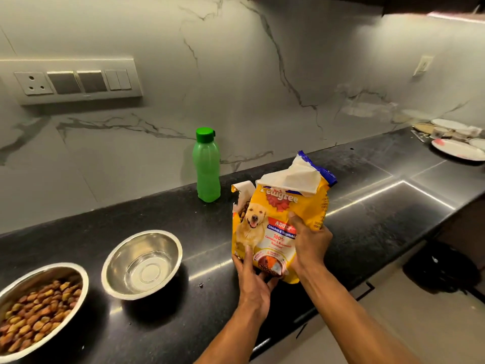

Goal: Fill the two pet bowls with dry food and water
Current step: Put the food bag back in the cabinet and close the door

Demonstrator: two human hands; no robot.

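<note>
The yellow bag [278,227] of dry food stands upright on the black counter [367,219], near its front edge, its torn top folded open so that kibble shows through the rip at the upper left. Both hands hold it: the left hand [252,282] cups the bottom corner, fingers curled under and partly hidden behind the bag, while the right hand [311,243] clamps the right side, thumb across the front and fingers out of sight behind. Two steel bowls sit to the left: the near bowl [141,264] holds no kibble, and whether it holds water is hard to tell; the far bowl [39,308], cut off by the frame edge, is full of kibble. One green bottle [206,166], capped, stands behind by the marble wall [236,74]. Blurred plates [456,147] lie far right.
</note>
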